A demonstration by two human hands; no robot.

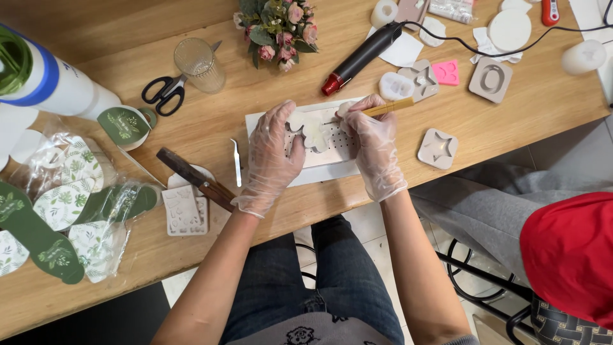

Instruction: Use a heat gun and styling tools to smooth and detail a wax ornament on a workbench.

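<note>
Head view: left hand (pixel 274 153), gloved, fingers (pixel 295 142) closed on a white flower-shaped piece (pixel 314 131) lying between both hands on the counter (pixel 255 96). Right hand (pixel 375 150) fingers pinch a wooden-handled tool (pixel 386 108), tip touching the piece.

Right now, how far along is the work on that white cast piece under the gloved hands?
Done, it seems: a white cast piece is out of its mould and lies on the white perforated board; empty grey moulds sit nearby. In hand: the left hand steadies the piece while the right hand works its edge with a wooden-handled tool. How much edge is left cannot be told.
</note>
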